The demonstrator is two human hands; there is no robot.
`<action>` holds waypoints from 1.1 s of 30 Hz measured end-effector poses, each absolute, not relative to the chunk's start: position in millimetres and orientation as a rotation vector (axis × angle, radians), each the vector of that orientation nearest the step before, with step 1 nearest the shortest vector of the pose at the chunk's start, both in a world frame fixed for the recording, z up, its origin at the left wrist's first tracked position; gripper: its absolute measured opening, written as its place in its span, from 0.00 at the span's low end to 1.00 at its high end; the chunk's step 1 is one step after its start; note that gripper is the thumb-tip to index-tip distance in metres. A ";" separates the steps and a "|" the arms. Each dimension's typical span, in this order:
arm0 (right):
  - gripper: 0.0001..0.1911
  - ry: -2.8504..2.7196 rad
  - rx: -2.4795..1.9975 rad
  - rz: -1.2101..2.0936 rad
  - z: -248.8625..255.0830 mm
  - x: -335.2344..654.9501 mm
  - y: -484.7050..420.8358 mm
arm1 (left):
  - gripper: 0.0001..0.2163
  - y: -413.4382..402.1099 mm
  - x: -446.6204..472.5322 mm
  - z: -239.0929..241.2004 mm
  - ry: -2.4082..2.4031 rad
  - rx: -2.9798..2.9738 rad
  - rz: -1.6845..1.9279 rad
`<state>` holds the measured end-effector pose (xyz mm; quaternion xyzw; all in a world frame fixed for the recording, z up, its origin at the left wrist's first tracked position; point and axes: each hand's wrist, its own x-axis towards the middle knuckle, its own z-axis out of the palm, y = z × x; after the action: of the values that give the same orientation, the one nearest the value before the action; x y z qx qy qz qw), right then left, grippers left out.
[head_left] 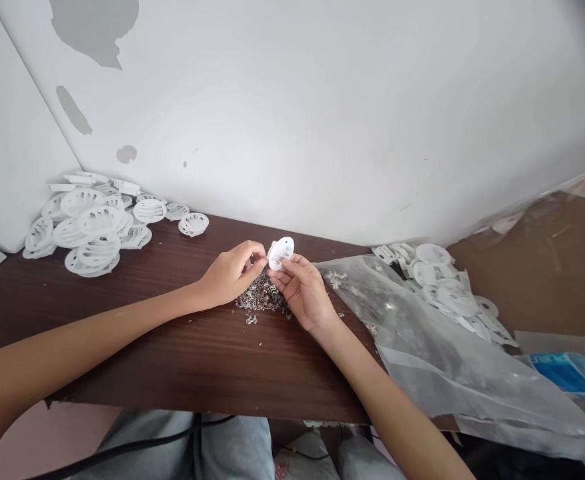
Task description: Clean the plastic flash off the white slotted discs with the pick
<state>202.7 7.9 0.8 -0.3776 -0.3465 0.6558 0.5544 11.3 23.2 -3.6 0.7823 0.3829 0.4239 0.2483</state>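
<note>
Right hand (305, 287): centre of the frame, palm turned up, fingers narrow, pinching a small white plastic disc (281, 253) by its lower edge. The disc is held tilted, just above the table, at the frame's middle.

Left hand (232, 273): just left of the disc, fingertips drawn close together at the disc's left rim; whether they grip something small cannot be told.

Pile of small metal clips (262, 298): on the table directly below both hands, a few strays lying lower in the frame.

Table (182, 353): dark brown wood, spanning the middle of the frame.

Heap of white slotted discs (92, 227): upper left of the table, against the wall, well apart from the hands.

Clear plastic bag (437, 353): right of centre, spread flat, reaching toward the lower right.

Second heap of white discs (442, 283): right of the hands, on and beside the bag.

Blue packet (569, 372): far right edge.

Wall (322, 120): white, with grey patches at the upper left.
</note>
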 end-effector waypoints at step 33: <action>0.12 -0.797 -0.799 1.567 18.3 201.6 3.0 | 0.10 27.3 13.5 3.5 1.003 1.861 1.153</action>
<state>201.6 3.0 18.3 -0.3403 -0.3393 0.6673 0.5690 13.5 27.3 3.5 0.7214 0.3887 0.4471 0.3586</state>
